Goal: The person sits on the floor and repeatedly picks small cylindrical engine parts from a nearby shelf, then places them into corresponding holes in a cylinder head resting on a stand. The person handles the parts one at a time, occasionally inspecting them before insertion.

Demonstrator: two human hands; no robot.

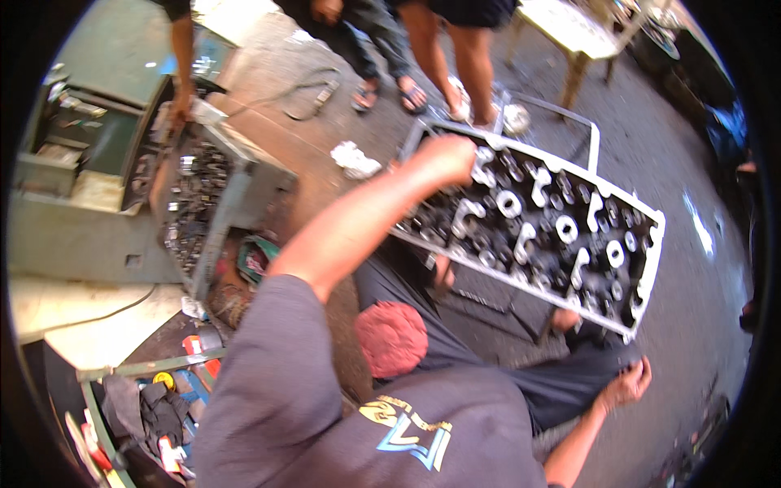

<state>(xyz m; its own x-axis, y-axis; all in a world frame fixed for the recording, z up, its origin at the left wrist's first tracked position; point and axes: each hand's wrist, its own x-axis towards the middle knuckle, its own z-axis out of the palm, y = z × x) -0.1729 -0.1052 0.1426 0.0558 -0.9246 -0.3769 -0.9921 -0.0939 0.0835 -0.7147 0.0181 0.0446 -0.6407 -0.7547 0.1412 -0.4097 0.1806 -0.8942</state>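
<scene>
A rectangular metal engine cylinder head (561,232), with pale edges and a dark, oily inside full of round valve springs and light posts, lies tilted before me on a low stand (496,313). My left hand (449,159) is closed at its far left corner; whatever the fingers hold is hidden beneath them. Beside my bent right knee, my right hand (625,384) hangs apart from the cylinder head, its fingers loosely spread and no object visible in them. A round, rough-textured red lump (390,337) sits near my left thigh.
At left stands a green metal cabinet (264,191) with a tray of small metal parts (195,203); another person's hand (181,112) touches it. Two people's legs (451,57), a plastic chair (569,32) and crumpled white paper (355,160) are beyond. A cluttered bin (154,362) is lower left.
</scene>
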